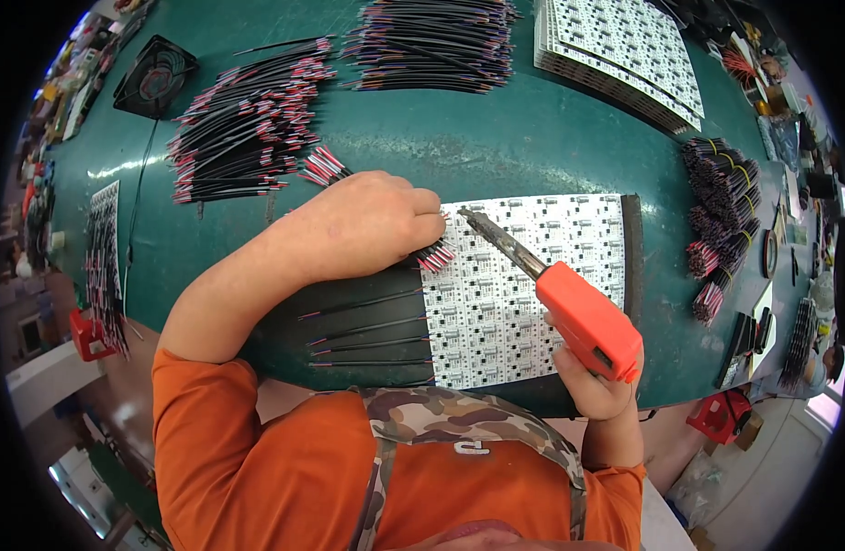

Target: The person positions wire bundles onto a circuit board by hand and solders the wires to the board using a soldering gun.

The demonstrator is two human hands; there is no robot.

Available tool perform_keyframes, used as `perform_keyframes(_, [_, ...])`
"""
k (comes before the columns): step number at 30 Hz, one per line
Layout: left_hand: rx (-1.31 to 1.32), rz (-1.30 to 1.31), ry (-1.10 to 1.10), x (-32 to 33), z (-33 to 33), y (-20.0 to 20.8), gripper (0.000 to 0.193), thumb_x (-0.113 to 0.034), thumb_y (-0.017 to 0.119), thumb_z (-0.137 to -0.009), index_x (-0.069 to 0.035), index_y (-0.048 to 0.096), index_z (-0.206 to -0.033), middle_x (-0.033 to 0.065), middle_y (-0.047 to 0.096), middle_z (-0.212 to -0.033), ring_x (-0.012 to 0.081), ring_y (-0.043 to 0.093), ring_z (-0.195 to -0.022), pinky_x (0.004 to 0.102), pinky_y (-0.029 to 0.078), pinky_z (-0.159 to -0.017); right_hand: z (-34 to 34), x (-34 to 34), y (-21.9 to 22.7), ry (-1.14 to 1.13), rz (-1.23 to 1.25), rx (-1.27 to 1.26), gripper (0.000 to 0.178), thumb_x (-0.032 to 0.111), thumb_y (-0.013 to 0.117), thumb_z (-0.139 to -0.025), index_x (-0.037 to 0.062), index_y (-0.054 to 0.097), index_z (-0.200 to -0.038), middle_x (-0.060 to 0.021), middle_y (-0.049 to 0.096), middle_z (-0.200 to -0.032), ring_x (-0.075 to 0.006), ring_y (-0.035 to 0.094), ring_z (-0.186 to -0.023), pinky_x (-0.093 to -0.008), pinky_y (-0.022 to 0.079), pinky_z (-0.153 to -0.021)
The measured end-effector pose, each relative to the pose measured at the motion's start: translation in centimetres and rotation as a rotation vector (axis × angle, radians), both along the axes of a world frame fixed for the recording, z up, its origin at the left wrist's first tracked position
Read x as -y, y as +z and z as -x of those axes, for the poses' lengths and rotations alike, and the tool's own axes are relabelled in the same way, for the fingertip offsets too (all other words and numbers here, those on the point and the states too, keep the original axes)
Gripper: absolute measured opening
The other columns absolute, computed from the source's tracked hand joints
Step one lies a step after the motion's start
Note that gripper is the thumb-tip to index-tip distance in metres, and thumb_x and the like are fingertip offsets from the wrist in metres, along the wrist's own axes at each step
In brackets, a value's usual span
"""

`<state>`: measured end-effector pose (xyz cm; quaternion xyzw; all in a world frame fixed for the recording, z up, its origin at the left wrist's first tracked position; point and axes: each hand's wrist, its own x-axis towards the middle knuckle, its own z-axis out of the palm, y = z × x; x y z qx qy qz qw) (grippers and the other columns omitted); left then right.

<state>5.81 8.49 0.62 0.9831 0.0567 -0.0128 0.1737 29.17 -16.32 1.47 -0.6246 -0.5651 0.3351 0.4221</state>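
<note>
Wearing orange shirt (312, 441), nearest, six o'clock. Clutching in left hand (372, 225) wire bundle (434, 258) jutting toward ten and four o'clock; in right hand (595, 387), red soldering gun (587, 317) aimed toward eleven o'clock over circuit sheet (496, 312).

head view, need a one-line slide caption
Left hand grips a wire bundle; right hand holds a red soldering gun over white circuit boards.
</note>
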Motion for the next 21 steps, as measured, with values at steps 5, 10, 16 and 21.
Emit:
perform_keyframes(5, [0.005, -0.004, 0.003, 0.1, 0.2, -0.2, 0.023, -0.010, 0.065, -0.079, -0.005, 0.066, -0.101, 0.0085, 0.062, -0.087, 0.0306, 0.065, -0.081, 0.0422, 0.052, -0.073, 0.2, -0.5, 0.0, 0.033, -0.005, 0.020, 0.045, 0.005, 0.072, -0.075, -0.0055, 0.066, -0.118, -0.0238, 0.068, -0.119, -0.0379, 0.070, -0.102, -0.0391, 0.055, -0.091])
perform_keyframes(10, [0.024, -0.001, 0.025, 0.5, 0.3, 0.0, 0.011, -0.012, 0.057, -0.086, -0.004, 0.064, -0.089, 0.0106, 0.063, -0.087, 0.0307, 0.066, -0.082, 0.0423, 0.054, -0.074, 0.2, -0.9, 0.1, 0.071, 0.000, 0.036, 0.044, 0.005, 0.072, -0.076, -0.0057, 0.066, -0.118, -0.0229, 0.068, -0.117, -0.0371, 0.070, -0.101, -0.0391, 0.055, -0.091])
perform_keyframes(16, [0.028, -0.032, 0.037, 0.8, 0.3, -0.3, 0.013, -0.012, 0.056, -0.086, -0.003, 0.065, -0.092, 0.0099, 0.063, -0.088, 0.0297, 0.067, -0.081, 0.0410, 0.054, -0.075, 0.6, -1.1, 0.2, 0.039, 0.034, 0.001, 0.042, 0.006, 0.071, -0.077, -0.0050, 0.066, -0.117, -0.0216, 0.069, -0.116, -0.0362, 0.071, -0.101, -0.0393, 0.055, -0.090])
perform_keyframes(21, [0.026, -0.072, 0.038, 1.1, 0.2, -0.2, 0.021, -0.011, 0.058, -0.086, -0.003, 0.067, -0.103, 0.0087, 0.063, -0.087, 0.0282, 0.066, -0.080, 0.0399, 0.054, -0.075, 0.5, -1.0, 0.1, 0.050, 0.028, 0.051, 0.042, 0.006, 0.072, -0.078, -0.0045, 0.066, -0.117, -0.0211, 0.069, -0.116, -0.0367, 0.071, -0.100, -0.0398, 0.055, -0.089])
